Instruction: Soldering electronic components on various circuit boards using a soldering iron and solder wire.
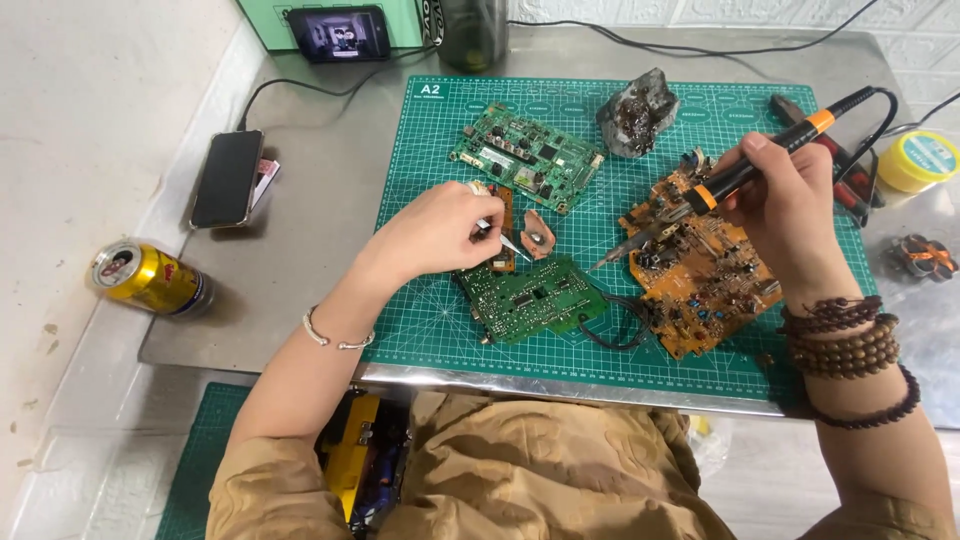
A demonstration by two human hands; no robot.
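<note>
A soldering iron (735, 175), black with an orange collar, is gripped in the right hand (785, 205), fingers closed round its handle, its tip lowered to the left edge of an orange-brown circuit board (700, 270) at the right of a green cutting mat (440, 300). The left hand (435, 230) pinches slim metal tweezers (510, 242), fingers shut on them, over a narrow orange board strip (507, 225) just far of a green circuit board (530, 297) at the mat's near centre. A second green board (527, 155) lies farther back, with a grey lump of crusted metal (638, 112) to its right. On the steel tabletop (300, 230) to the left, a dark phone (227, 178) lies face up; a gold and red drink can (150, 280) lies on its side at the near left edge. A round yellow tin with a pale blue label (918, 160) sits at the far right.
</note>
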